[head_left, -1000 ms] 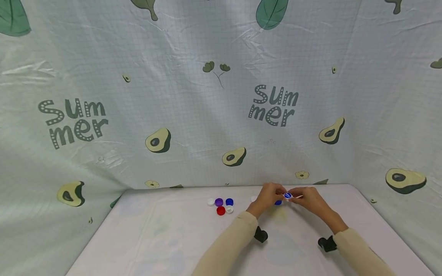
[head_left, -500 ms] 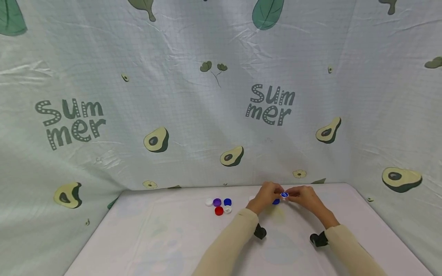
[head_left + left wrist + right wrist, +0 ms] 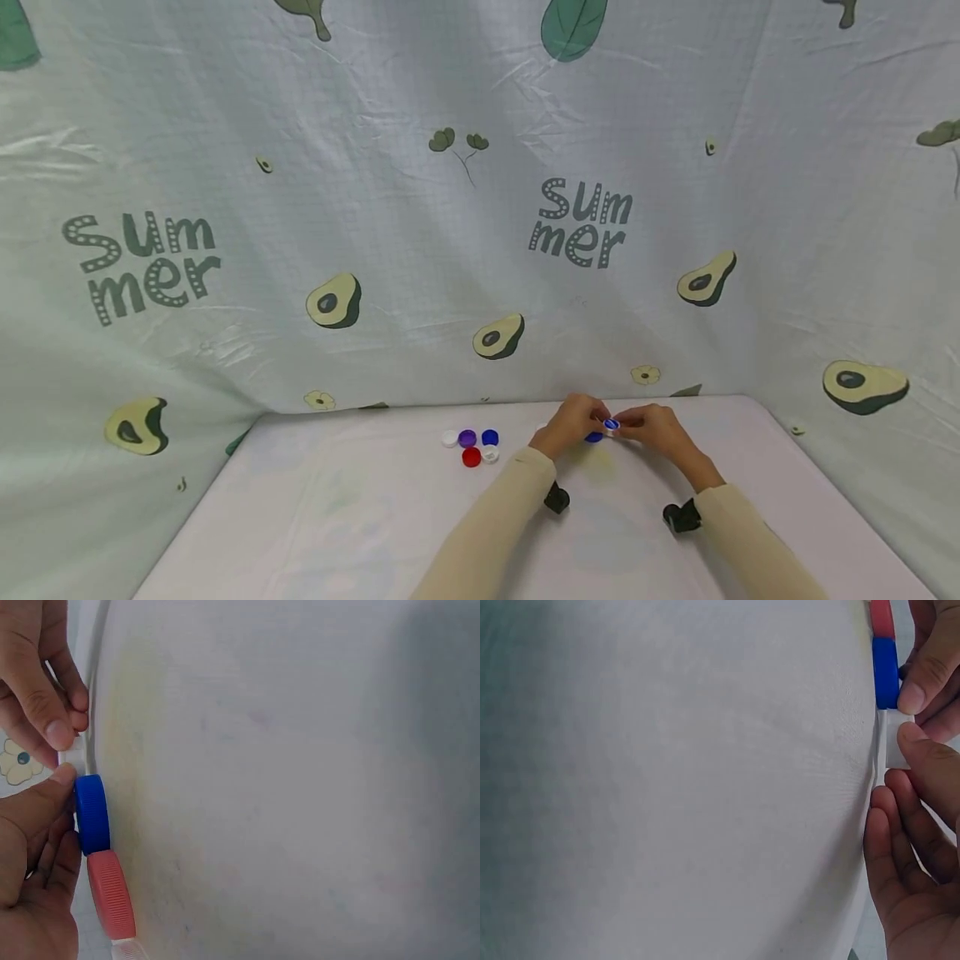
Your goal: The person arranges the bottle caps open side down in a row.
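Near the table's back edge, my left hand (image 3: 572, 427) and right hand (image 3: 662, 429) pinch a small white bottle cap with a blue top (image 3: 612, 426) from either side. In the left wrist view, both thumbs meet the white cap's side (image 3: 73, 756). Right beside it stands a ribbed blue cap (image 3: 92, 814), on the left hand's side. A pinkish-red cap (image 3: 112, 894) adjoins the blue one, followed by a white cap (image 3: 129, 950) cut off by the frame. In the head view my left hand hides part of this row.
To the left lies a group of caps: a white one (image 3: 449, 438), a purple one (image 3: 467, 438), a blue one (image 3: 490, 437), a red one (image 3: 471, 457) and another white one (image 3: 490, 454). A printed curtain (image 3: 420, 250) hangs behind the white table (image 3: 337, 517).
The head view has shifted slightly. My right hand and the held cap have come a little left, closer to the blue cap. The other caps have stayed in place.
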Demonstrator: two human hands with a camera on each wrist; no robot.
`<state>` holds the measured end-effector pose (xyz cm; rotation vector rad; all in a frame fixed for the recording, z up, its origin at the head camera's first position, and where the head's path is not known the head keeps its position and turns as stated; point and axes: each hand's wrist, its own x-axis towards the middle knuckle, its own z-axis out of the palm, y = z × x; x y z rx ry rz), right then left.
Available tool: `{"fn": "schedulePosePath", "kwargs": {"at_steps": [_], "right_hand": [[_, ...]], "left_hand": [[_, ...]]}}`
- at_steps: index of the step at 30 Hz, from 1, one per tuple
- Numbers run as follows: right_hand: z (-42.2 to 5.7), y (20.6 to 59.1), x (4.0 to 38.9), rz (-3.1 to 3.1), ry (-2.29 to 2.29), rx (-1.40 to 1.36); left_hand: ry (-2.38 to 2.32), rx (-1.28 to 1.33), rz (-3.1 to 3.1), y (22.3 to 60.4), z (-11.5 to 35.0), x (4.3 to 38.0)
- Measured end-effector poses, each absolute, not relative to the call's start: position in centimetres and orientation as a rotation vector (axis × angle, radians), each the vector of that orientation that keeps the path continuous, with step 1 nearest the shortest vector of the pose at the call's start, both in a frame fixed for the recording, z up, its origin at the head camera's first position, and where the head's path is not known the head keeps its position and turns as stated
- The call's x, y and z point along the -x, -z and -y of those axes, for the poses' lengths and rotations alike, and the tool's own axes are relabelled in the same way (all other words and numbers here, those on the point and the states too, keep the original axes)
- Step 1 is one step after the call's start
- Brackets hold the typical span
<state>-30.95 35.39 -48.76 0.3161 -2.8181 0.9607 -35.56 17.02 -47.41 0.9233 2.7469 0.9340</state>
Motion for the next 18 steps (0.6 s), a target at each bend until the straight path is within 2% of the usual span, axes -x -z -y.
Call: {"fn": "schedulePosePath", "kwargs": {"at_steps": [18], "right_hand": [[-34.9, 48.2, 31.1, 2.918, -0.941, -0.277]], "left_hand": [[-0.926, -1.037, -2.659, 47.1, -15.6, 36.0]]}}
